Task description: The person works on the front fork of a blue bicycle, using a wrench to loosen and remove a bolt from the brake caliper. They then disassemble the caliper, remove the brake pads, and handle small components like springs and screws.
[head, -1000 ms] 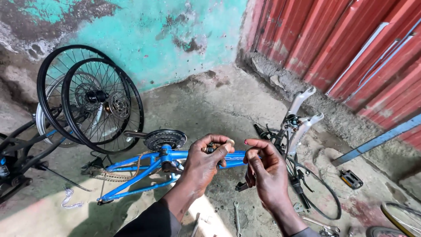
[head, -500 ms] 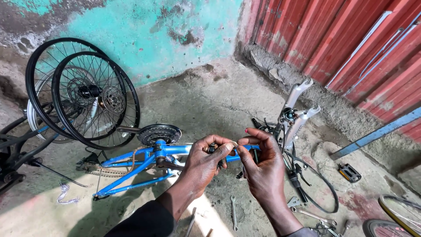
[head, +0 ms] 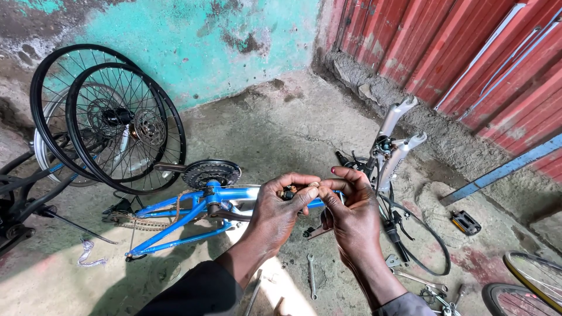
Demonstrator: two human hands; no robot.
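The person had two bare hands with no gloves and no rings to see. The left hand came out of a dark sleeve, nearly black, that covered the arm up to just past the wrist. The right hand had a red painted nail on one finger. Its arm was bare for a long way, and a grey sleeve showed only at the bottom edge of the view.
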